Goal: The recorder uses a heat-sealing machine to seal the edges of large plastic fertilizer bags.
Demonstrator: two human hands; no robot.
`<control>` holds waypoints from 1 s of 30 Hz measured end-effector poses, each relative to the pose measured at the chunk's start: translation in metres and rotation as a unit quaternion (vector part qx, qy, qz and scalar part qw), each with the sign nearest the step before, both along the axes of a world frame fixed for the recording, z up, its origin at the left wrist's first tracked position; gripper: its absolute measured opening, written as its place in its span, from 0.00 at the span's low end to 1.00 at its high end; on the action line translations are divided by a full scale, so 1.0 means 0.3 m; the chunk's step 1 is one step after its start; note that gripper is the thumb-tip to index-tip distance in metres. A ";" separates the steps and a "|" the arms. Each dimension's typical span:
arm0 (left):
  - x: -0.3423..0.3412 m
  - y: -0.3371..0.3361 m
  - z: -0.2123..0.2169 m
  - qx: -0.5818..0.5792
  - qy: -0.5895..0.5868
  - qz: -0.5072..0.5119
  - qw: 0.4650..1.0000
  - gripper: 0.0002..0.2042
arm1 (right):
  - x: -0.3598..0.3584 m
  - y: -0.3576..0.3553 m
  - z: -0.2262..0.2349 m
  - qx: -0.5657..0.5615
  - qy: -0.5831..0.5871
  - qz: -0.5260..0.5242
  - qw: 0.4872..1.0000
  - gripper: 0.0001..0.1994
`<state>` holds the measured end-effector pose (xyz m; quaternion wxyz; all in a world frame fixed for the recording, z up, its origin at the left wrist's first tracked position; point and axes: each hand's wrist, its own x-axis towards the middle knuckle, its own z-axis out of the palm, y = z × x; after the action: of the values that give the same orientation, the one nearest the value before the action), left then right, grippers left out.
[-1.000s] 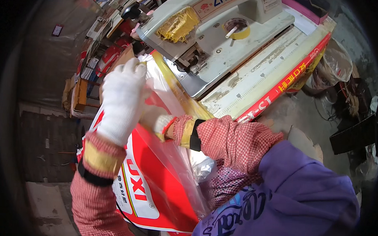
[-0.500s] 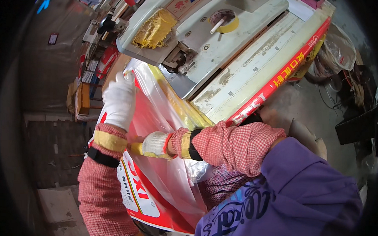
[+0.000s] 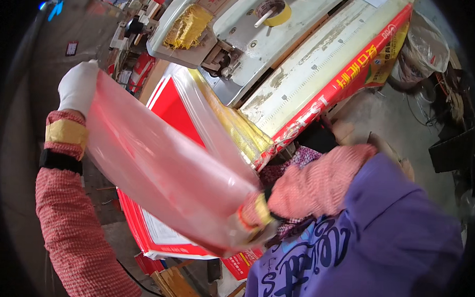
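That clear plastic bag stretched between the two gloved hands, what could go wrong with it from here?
The clear plastic bag is pulled taut between the left hand and the right hand, so it might tear or slip from a glove. The right hand sits inside the film, so its fingers are hard to see and could fumble. The sewing machine head stands close behind the bag, and loose film might catch on it. The red printed sack underneath could slide off.

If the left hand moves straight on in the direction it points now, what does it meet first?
The left hand in its white glove points up and away, gripping the clear plastic bag. Next on that line seems to be the cluttered shelf, though depth is unclear.
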<state>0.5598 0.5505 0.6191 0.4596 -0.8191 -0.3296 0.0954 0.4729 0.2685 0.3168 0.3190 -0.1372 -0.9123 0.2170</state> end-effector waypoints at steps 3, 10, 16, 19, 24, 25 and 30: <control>-0.040 -0.036 0.032 -0.013 0.004 -0.019 1.000 0.21 | 0.171 -0.025 0.043 -0.082 0.029 -0.110 0.990 0.10; -0.062 -0.073 0.024 -0.036 -0.039 -0.007 0.999 0.20 | 0.439 -0.017 0.015 -0.336 0.386 -0.429 0.744 0.08; -0.041 -0.097 -0.022 -0.047 -0.056 0.000 0.997 0.18 | 0.517 0.008 0.094 -0.215 0.294 -0.596 0.715 0.24; -0.039 -0.083 -0.035 -0.036 -0.032 -0.033 0.998 0.18 | 0.504 -0.032 0.135 -0.266 0.338 -0.505 0.749 0.25; -0.012 -0.071 -0.066 -0.035 -0.027 0.006 0.999 0.18 | 0.468 -0.042 0.155 -0.228 0.257 -0.560 0.754 0.23; -0.007 -0.067 -0.073 -0.037 -0.017 -0.019 0.999 0.19 | 0.477 -0.028 0.152 -0.306 0.237 -0.540 0.747 0.23; -0.031 0.060 -0.064 -0.152 -0.128 -0.032 0.980 0.22 | 0.552 0.068 0.137 -0.426 0.039 -0.435 0.792 0.19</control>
<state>0.5505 0.5685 0.6000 0.2867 -0.8950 -0.3408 0.0235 0.6386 0.2890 0.3581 0.3243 -0.6329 -0.5581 0.4276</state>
